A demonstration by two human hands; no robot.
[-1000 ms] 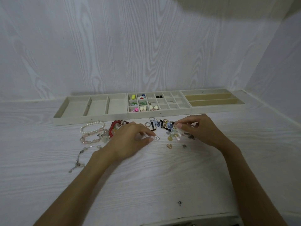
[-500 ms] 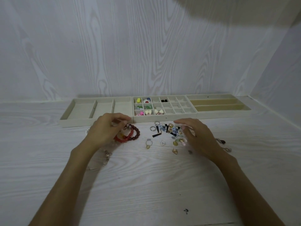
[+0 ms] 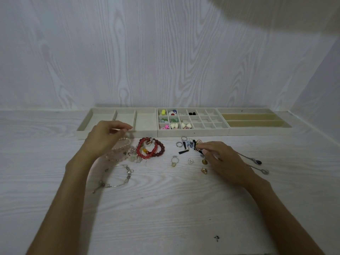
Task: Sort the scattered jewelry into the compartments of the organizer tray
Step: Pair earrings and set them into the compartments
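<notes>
Having left the small pieces, the left hand (image 3: 108, 137) now pinches something unclear above the pale pearl bracelet (image 3: 123, 144), while the right hand (image 3: 220, 159) has closed on a black-and-gold earring (image 3: 199, 149), ready for the beige compartmented organizer tray (image 3: 193, 132).

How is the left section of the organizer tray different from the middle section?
The left section has three large compartments, all bare; the middle section is a grid of many small compartments, several holding colourful pieces. The left hand hovers near the left section only. Both are beige.

Dim, bluish light; a soft shadow darkens the upper right corner; wide-angle distortion bends the edges.
</notes>
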